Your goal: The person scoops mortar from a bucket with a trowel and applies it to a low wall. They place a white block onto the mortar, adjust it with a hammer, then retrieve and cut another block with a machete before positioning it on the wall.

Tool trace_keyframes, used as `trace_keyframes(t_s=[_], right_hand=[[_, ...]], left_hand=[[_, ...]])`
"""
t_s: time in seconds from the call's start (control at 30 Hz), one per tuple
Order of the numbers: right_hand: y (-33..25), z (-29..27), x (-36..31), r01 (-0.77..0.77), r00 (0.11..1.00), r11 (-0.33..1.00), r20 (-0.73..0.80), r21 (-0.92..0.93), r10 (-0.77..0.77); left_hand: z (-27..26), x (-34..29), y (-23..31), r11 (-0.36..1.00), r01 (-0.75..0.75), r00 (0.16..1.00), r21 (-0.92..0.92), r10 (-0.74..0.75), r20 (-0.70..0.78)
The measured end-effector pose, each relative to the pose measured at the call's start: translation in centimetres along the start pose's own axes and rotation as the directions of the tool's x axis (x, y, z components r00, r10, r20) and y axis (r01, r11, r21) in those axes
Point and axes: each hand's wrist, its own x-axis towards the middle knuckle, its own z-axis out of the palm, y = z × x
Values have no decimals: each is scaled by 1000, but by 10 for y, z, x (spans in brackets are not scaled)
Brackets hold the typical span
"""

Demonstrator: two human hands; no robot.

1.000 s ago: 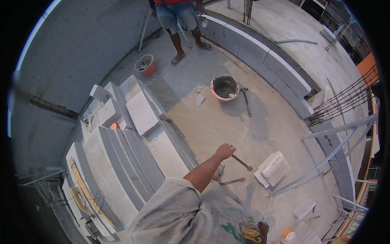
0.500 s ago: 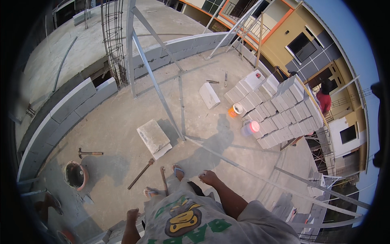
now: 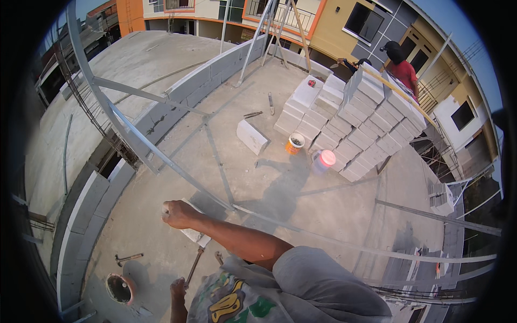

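My right arm reaches across to the left, and my right hand (image 3: 179,214) is a closed fist in front of a pale block (image 3: 195,237) on the floor. The forearm and fist cover much of that block; what the fist holds, if anything, is hidden. My left hand (image 3: 179,286) hangs low beside my shirt, fingers curled, their inside unseen. Just beside it in the picture lies a long-handled tool (image 3: 195,265) on the floor. The top of a second tool (image 3: 218,257) shows beside my shirt.
A claw hammer (image 3: 129,258) and a round bucket (image 3: 119,288) are at lower left. Ahead lie a single block (image 3: 251,137), an orange pail (image 3: 294,143), a pink-lidded container (image 3: 325,160) and stacked blocks (image 3: 355,118). Metal props (image 3: 167,160) slant across. A person in red (image 3: 403,72) stands behind the stack.
My right hand has swung left and up from before my body to over the block. My left hand stays low. The view has shifted, and the person in red shows more fully.
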Motion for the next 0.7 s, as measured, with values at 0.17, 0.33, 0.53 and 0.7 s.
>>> trace_keyframes(t_s=[0.17,0.33,0.53,0.7], right_hand=[[-222,-28,46,450,885,873,225,-188,-407],[-317,-62,43,745,665,601,399,-290,-631],[-340,-107,64,642,760,754,239,-136,-604],[-73,-94,93,219,971,661,-96,718,-217]], left_hand=[[33,7,24,776,-496,860,390,377,345],[50,7,80,945,-272,955,183,243,170],[39,-10,110,964,-248,968,93,249,-2],[47,-27,85,984,-176,984,-11,175,-38]])
